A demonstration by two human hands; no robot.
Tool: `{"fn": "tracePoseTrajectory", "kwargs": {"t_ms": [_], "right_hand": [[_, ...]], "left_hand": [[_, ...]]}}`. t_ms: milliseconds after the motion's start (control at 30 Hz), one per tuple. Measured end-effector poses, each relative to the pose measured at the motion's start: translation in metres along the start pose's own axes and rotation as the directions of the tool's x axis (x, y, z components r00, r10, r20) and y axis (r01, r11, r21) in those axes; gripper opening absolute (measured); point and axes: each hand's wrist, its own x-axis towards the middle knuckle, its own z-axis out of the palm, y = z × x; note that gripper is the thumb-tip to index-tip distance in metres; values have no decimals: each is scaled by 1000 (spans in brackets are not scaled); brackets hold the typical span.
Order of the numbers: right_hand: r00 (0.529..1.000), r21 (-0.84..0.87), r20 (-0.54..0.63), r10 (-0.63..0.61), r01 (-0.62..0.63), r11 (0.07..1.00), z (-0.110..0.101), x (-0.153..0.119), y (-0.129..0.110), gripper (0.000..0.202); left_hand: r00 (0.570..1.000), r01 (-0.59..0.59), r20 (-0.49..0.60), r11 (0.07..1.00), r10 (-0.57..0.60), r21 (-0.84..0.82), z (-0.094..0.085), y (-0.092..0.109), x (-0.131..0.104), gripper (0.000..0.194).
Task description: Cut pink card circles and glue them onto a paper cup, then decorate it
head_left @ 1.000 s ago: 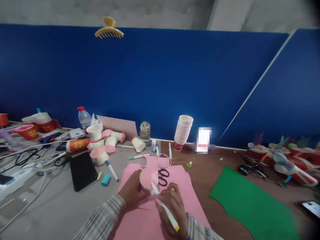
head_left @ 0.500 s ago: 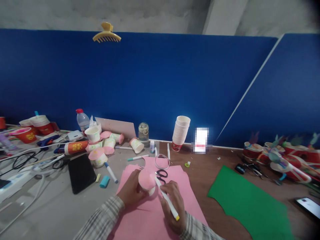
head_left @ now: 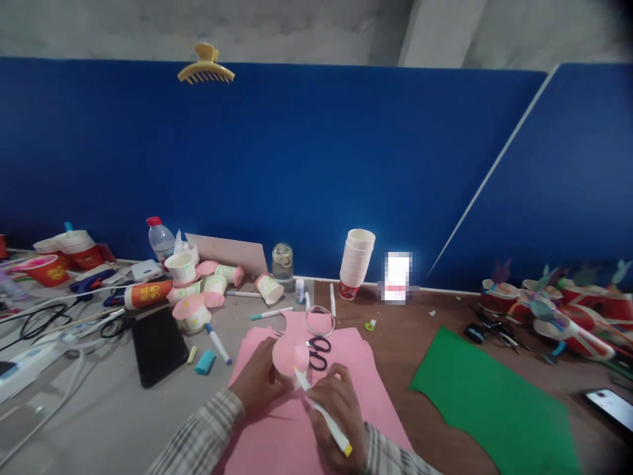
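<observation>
Over the pink paper [head_left: 291, 435], my left hand [head_left: 262, 379] is closed around a paper cup [head_left: 287, 380] that has a round pink paper disc [head_left: 288, 355] on its top. In my right hand [head_left: 339, 412] is a white marker [head_left: 326, 422] with a yellow end. The marker's tip meets the lower right part of the disc, where a small yellow mark shows. Black-handled scissors [head_left: 320, 353] lie on the pink paper just right of the disc, their blades hidden behind it. A clear ring of tape [head_left: 320, 320] lies beyond them.
Left are a black tablet [head_left: 159, 348], a blue eraser [head_left: 205, 362], a blue-capped marker [head_left: 218, 344] and several pink-topped cups [head_left: 192, 309]. A cup stack [head_left: 357, 264] and glass jar [head_left: 282, 264] stand behind. Green paper [head_left: 494, 402], a phone [head_left: 610, 408] and decorated cups [head_left: 499, 297] lie right.
The marker tip has moved left and down, from the disc's right edge to its lower part. My right hand has shifted slightly with it; my left hand still holds the cup.
</observation>
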Motion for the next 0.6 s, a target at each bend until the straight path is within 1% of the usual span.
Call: {"fn": "tracePoseTrajectory", "kwargs": {"t_ms": [67,167,333,467,600], "right_hand": [[1000,-4,-12,4,-4,1000,1,0,0,31],[1000,-29,9,24,-23,999,0,1,0,31],[1000,-56,-9,26,-27,998,-2,3,0,27],[999,-82,-24,32,-34,996,-2,3,2,26],[998,-107,-34,44,-47,993,-2,1,3,24]], "left_hand": [[1000,2,-1,1000,-2,-4,0,1,0,36],[1000,7,-5,1000,-7,-4,0,2,0,34],[1000,5,-18,1000,-4,4,0,2,-1,40],[1000,9,-3,1000,-9,-2,0,1,-1,37],[1000,16,-16,1000,-16,-11,-1,3,-1,43]]}}
